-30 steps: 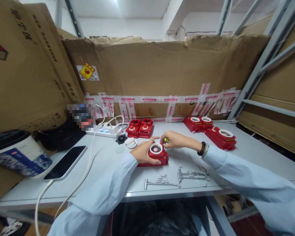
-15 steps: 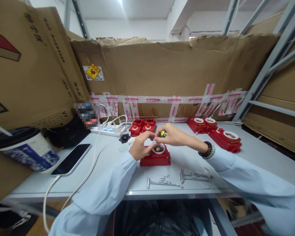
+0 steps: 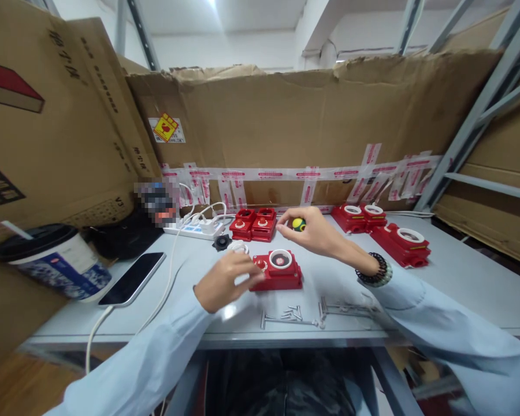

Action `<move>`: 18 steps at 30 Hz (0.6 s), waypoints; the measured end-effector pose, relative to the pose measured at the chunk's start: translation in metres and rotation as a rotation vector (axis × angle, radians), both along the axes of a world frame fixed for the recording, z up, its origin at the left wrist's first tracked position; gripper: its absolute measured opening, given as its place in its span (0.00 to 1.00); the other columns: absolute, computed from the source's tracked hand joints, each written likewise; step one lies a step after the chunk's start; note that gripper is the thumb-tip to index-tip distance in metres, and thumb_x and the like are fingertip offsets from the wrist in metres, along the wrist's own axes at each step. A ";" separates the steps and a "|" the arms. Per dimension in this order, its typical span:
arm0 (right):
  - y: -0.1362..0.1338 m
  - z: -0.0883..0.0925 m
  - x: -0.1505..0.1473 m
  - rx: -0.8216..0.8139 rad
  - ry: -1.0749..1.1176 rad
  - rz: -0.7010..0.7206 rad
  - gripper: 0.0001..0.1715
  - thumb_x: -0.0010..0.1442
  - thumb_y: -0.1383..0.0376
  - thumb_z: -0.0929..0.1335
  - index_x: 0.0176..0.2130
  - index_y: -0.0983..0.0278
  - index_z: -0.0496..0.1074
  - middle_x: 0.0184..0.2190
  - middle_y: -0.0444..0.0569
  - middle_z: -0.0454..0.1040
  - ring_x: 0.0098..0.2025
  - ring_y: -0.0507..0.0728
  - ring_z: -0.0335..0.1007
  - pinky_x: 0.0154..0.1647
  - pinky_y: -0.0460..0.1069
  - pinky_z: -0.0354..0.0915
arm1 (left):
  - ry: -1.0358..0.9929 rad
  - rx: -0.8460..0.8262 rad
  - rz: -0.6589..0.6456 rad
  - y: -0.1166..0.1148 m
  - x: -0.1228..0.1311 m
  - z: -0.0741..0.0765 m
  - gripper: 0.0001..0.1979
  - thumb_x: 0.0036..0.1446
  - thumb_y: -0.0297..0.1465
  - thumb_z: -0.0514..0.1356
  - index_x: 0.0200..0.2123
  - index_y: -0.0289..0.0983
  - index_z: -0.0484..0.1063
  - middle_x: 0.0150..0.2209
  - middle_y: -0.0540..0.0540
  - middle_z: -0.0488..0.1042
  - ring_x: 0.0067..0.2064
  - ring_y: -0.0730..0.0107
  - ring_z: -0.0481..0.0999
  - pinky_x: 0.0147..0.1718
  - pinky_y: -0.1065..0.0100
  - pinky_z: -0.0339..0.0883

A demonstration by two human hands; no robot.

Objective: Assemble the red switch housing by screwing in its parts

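Left of the red box (image 3: 281, 281), the left hand (image 3: 225, 281) reaches palm-down, grip slack, thumb and fingers parted at the box's left end; I cannot tell contact. Beyond the box's right end, the raised right hand (image 3: 318, 232) has its grip curled round a yellow-and-black handle (image 3: 299, 224). The box lies lengthwise left to right, white ring (image 3: 290, 260) upward.

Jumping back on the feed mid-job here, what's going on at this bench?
A person is working around the nearest red unit. The right hand holds a yellow-ended tool, apart from that unit. The left hand is at the unit's left end; whether it touches is hard to tell. Small metal pieces lie in front. Two red units sit behind, and three more farther right.
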State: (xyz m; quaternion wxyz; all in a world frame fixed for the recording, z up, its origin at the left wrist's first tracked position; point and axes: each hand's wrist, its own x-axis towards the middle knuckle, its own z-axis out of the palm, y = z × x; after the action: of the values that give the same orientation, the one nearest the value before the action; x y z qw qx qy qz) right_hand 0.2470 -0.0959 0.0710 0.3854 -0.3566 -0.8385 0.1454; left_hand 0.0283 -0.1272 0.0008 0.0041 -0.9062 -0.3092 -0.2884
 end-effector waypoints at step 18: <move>0.003 -0.010 0.017 -0.112 0.735 -0.019 0.19 0.55 0.55 0.67 0.21 0.64 0.66 0.13 0.37 0.57 0.14 0.46 0.53 0.12 0.43 0.52 | -0.031 -0.060 0.022 0.023 0.024 -0.015 0.30 0.50 0.40 0.62 0.55 0.37 0.60 0.51 0.38 0.64 0.53 0.52 0.64 0.51 0.54 0.58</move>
State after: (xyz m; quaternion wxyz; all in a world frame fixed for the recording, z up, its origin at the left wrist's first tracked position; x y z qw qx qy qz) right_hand 0.2645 -0.0933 0.0613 0.6421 -0.3089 -0.6316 0.3056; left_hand 0.0528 -0.1047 -0.0140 -0.0248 -0.8979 -0.3276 -0.2930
